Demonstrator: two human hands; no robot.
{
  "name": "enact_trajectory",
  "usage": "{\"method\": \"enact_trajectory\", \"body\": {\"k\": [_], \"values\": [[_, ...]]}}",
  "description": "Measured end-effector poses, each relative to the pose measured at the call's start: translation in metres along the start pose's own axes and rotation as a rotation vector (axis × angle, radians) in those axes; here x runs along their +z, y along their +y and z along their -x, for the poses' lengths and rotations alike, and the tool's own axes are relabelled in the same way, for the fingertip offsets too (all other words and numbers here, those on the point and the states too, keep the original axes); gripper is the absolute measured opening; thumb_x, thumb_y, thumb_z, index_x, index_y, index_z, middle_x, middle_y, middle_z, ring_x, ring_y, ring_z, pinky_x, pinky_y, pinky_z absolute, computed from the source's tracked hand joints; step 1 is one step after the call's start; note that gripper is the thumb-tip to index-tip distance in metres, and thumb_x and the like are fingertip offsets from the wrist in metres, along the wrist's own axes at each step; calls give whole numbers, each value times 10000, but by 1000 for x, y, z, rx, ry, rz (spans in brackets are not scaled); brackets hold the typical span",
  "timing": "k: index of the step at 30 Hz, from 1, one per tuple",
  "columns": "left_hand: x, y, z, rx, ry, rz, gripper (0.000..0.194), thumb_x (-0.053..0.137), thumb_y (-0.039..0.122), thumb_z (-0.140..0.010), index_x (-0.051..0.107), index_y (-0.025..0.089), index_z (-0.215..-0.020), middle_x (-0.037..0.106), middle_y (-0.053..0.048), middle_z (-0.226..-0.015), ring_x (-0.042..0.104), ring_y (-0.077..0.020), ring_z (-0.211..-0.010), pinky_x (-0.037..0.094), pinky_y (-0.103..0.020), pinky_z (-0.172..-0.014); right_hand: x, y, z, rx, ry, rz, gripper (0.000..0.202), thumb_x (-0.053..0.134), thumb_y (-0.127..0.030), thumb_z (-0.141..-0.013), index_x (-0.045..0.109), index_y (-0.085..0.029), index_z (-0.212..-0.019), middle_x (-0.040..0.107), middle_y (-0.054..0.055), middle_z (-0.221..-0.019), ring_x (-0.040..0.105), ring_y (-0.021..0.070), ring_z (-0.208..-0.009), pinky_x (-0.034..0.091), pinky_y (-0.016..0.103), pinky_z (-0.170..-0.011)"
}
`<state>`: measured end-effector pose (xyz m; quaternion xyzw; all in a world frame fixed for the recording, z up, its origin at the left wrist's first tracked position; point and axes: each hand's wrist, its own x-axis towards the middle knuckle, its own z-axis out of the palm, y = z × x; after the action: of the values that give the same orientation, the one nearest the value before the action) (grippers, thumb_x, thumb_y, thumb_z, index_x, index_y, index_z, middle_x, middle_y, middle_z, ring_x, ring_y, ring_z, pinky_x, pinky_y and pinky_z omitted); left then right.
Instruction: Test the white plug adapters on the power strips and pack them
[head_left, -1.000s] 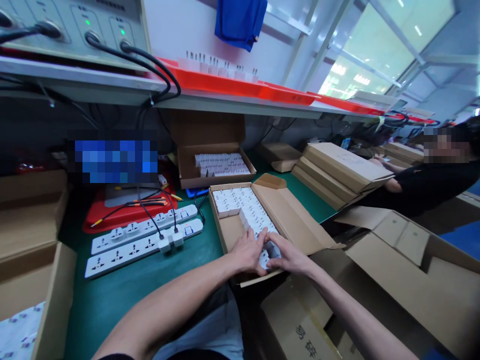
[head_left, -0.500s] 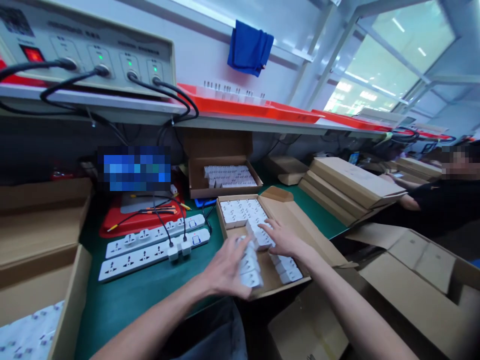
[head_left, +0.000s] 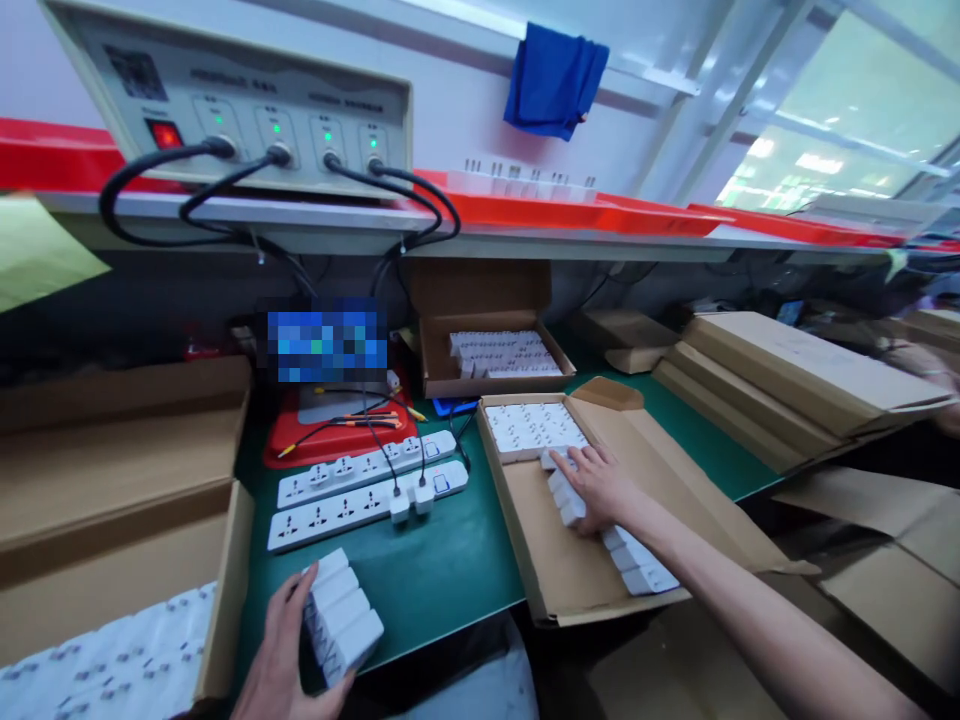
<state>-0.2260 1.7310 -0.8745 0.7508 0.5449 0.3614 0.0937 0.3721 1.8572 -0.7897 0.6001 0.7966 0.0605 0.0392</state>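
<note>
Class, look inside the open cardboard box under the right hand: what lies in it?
The open cardboard box holds white adapters at its far end and a row beneath the right hand, which covers some of them.

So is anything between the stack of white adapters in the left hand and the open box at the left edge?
Nothing visible. The left hand holds the stack of adapters over bare green mat, right beside the box wall.

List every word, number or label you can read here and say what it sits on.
None can be read.
Tester box: front-panel print, too blurred.
Screen: pixelated.
White adapters in left hand: no print shows.
Power strips: blue marks, too small.
Cardboard tray under right hand: plain.
</note>
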Motion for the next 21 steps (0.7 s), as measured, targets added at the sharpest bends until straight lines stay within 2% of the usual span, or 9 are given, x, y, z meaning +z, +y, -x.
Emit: {"method": "enact_trajectory", "body": {"k": [3,7,11,13,17,21], "values": [[-3,3,11,-10,-44,-32,1117,790,361,-846,259,265,-1825,487,-213,-1697,616,-446,-1527,615,-571,-1206,-2,5,3,-7,-31,2,1404,1031,-344,-408,490,-217,-1698,540,268,-1665,455,576,-1549,330,724,-1316],[-12,12,19,1,-134,-66,1151,795,298,-854,209,286,-1844,339,-241,-1820,440,-505,-1673,541,-635,-1274,-5,16,1,-110,-102,16,1283,979,-330,-511,501,-132,-1685,504,298,-1684,429,541,-1596,364,635,-1339],[-13,24,15,29,-134,-69,1272,836,271,-799,131,311,-1857,226,-249,-1890,365,-536,-1708,522,-687,-1275,-4,24,-4,-153,-127,54,1197,903,-296,-552,518,-171,-1679,488,286,-1686,481,526,-1564,408,620,-1304],[-8,28,10,61,-138,-77,1285,858,293,-779,155,311,-1855,237,-249,-1893,378,-551,-1695,522,-711,-1267,-2,24,-6,-154,-117,92,1145,874,-280,-554,562,-201,-1653,508,285,-1661,507,544,-1527,440,644,-1256],[3,29,-2,90,-136,-96,1190,881,363,-774,317,291,-1819,367,-259,-1832,467,-552,-1628,554,-711,-1232,6,23,-6,-159,-83,149,1047,800,-248,-566,634,-262,-1600,568,261,-1593,547,545,-1471,464,677,-1209],[10,30,-11,45,-158,-92,1151,901,398,-746,411,289,-1782,419,-251,-1792,471,-554,-1598,547,-715,-1225,-1,26,5,-178,52,123,1092,777,-226,-583,564,-319,-1650,555,252,-1607,510,566,-1520,430,714,-1229]]}}
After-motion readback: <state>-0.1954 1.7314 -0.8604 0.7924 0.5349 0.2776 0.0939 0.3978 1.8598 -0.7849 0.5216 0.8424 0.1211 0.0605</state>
